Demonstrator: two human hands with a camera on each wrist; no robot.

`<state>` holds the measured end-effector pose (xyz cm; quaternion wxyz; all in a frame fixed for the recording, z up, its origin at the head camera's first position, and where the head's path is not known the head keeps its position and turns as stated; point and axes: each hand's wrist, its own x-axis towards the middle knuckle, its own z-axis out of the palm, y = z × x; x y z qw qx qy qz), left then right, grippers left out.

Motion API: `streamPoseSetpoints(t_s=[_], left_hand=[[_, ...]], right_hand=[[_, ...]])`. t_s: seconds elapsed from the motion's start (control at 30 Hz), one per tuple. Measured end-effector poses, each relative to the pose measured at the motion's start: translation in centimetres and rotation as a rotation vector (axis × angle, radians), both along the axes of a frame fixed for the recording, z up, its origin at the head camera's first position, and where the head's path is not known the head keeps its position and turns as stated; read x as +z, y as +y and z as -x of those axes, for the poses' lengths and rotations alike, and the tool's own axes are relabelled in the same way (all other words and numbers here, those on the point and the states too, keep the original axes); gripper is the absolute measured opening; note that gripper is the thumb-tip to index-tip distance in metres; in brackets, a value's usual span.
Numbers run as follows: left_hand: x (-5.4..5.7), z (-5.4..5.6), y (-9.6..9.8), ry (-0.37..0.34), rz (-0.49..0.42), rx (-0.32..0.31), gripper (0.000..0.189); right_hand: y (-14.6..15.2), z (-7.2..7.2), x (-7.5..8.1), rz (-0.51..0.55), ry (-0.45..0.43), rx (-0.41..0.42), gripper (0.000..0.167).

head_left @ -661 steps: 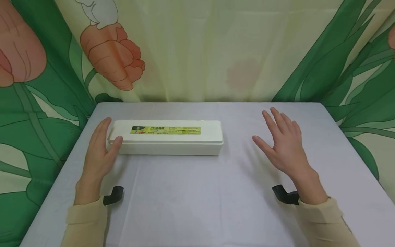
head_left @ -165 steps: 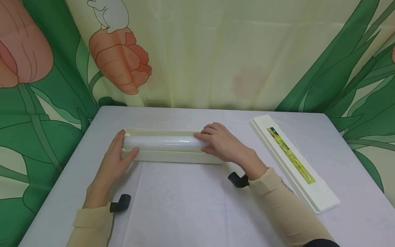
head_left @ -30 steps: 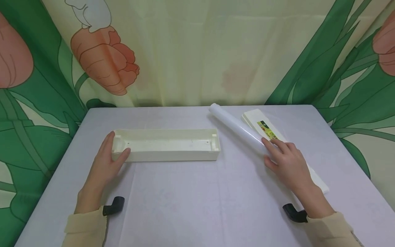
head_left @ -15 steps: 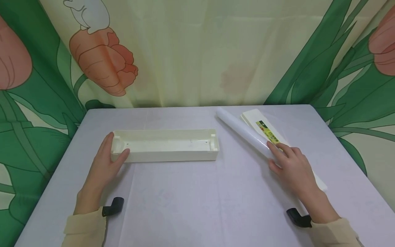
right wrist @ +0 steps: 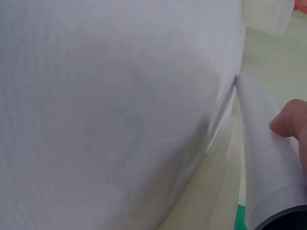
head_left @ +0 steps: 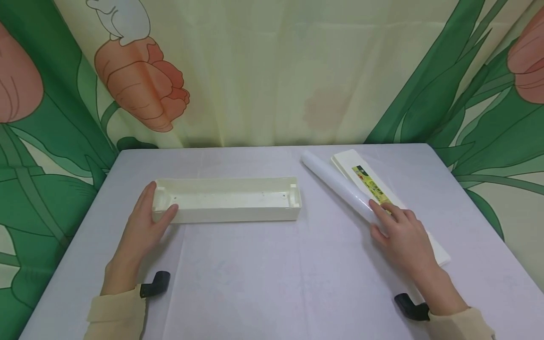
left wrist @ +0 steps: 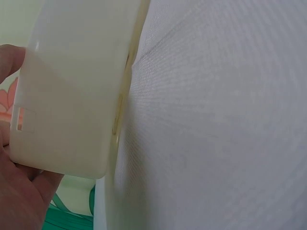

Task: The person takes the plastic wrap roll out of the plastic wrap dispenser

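An uncovered long white plastic box (head_left: 238, 215) stands left of centre on the table. My left hand (head_left: 140, 226) holds its left end, thumb at the front and fingers behind; the left wrist view shows the box's side wall (left wrist: 72, 96) close up. Slanting at the right is a roll of cling film (head_left: 340, 186), far end on or near the tabletop. My right hand (head_left: 403, 241) grips its near end, thumb on one side, as the right wrist view of the roll (right wrist: 268, 158) confirms. Behind it lies the box's lid (head_left: 361, 167), partly covered by roll and hand.
A white cloth covers the table (head_left: 238, 278), and a printed curtain (head_left: 255, 71) hangs behind its back edge. Black wrist mounts (head_left: 156, 284) stick out from both sleeves. The lid bears a yellow-green label (head_left: 369, 182).
Since the earliest frame, the lid has gone to the right and the cling film roll has left the box. Just now, the roll shifted slightly right and towards me. Left hand stays put.
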<state>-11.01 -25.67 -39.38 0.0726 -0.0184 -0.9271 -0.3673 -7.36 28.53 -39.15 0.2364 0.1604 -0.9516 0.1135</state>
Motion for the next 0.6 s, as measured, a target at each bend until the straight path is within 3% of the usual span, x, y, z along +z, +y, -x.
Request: streamPoseSetpoints(t_s=[0.3, 0.6], left_hand=[[0.0, 0.1, -0.1, 0.001, 0.004, 0.0, 0.082], [-0.1, 0.2, -0.1, -0.01, 0.009, 0.008, 0.083]], right_hand=[[-1.6, -0.9, -0.3, -0.009, -0.068, -0.03, 0.059], [-2.6, -1.1, -0.5, -0.037, -0.081, -0.025, 0.06]])
